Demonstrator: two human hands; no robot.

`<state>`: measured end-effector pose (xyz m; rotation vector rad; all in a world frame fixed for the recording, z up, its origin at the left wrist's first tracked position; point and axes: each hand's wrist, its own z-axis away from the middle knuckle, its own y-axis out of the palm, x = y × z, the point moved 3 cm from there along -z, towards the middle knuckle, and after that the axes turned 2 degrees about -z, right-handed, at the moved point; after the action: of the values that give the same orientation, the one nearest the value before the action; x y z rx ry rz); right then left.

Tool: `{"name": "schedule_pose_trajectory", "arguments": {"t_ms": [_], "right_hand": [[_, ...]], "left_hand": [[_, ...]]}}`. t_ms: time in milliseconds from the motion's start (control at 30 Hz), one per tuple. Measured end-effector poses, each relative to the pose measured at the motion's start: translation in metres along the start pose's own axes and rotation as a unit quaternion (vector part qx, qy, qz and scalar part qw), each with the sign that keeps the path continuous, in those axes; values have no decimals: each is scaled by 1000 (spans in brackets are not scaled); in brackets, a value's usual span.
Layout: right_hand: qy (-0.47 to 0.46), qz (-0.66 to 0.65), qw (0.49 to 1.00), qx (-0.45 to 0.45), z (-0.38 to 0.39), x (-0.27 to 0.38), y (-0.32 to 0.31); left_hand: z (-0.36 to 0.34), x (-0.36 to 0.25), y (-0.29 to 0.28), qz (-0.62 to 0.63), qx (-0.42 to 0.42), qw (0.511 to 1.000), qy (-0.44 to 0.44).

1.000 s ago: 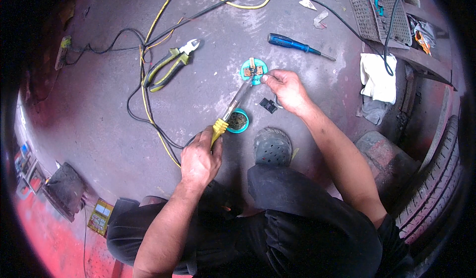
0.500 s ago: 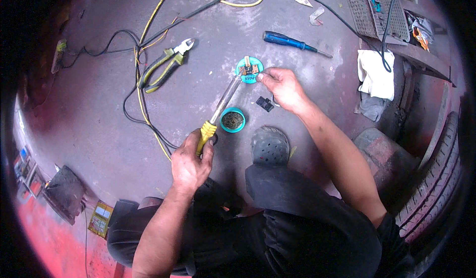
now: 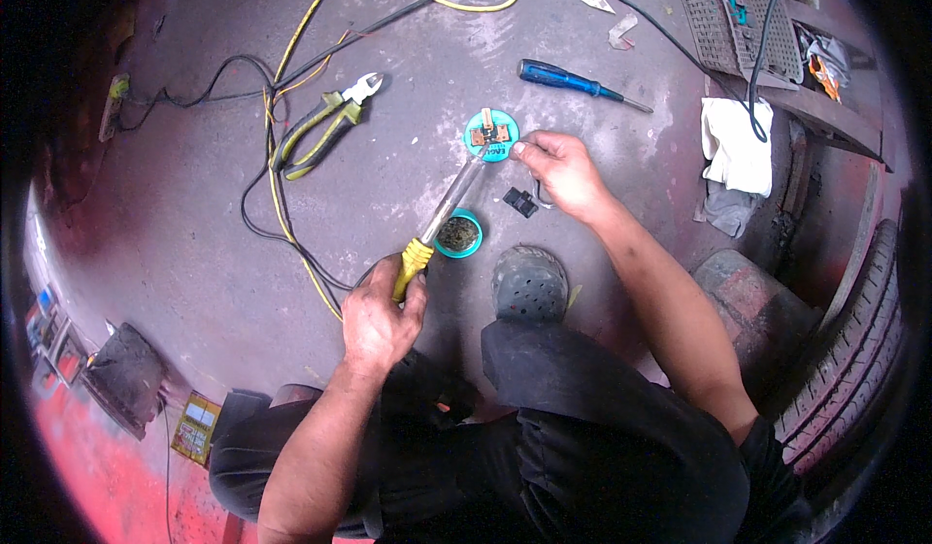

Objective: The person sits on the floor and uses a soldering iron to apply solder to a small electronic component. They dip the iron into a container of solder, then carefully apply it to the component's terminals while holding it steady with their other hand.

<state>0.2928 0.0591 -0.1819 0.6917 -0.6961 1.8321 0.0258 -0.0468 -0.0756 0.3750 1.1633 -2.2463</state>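
My left hand [image 3: 382,316] is wrapped around the yellow handle of a soldering iron [image 3: 449,204]. Its metal shaft slants up to the lower edge of a turquoise round lid [image 3: 503,121], where the tip is hard to make out. On the lid lies a small part with copper-coloured tabs and a black middle [image 3: 490,136]. My right hand [image 3: 563,170] is closed in a pinch at the lid's right edge; what sits between the fingertips is too small to tell. Below that hand lies a small black plastic piece [image 3: 520,202]. Beside the iron's shaft stands a turquoise tin [image 3: 458,234] with dark residue inside.
Green-handled cutting pliers [image 3: 325,127] lie to the left, next to black and yellow cables [image 3: 275,156]. A blue screwdriver [image 3: 568,80] is farther off. At right are a white cloth [image 3: 736,146] and a tyre [image 3: 845,360]. My shoe [image 3: 529,285] stands near the tin.
My left hand and the soldering iron have shifted slightly to the right, the tip moving from the lid's left side to its lower edge. My right hand has barely moved.
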Motion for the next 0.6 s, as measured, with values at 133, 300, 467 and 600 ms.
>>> {"name": "schedule_pose_trajectory", "arguments": {"t_ms": [133,300,467,600], "right_hand": [[24,-8,1000,-9,3,3,0],[-5,-2,999,-41,13,7,1],[-43,8,994,-96,32,11,-22],[-138,89,978,-127,60,28,-31]], "left_hand": [[1,3,0,0,-7,1000,6],[4,-3,-4,4,-12,1000,1],[-6,-28,-30,34,-35,999,-19],[-13,-41,-50,11,-58,998,-16]]}}
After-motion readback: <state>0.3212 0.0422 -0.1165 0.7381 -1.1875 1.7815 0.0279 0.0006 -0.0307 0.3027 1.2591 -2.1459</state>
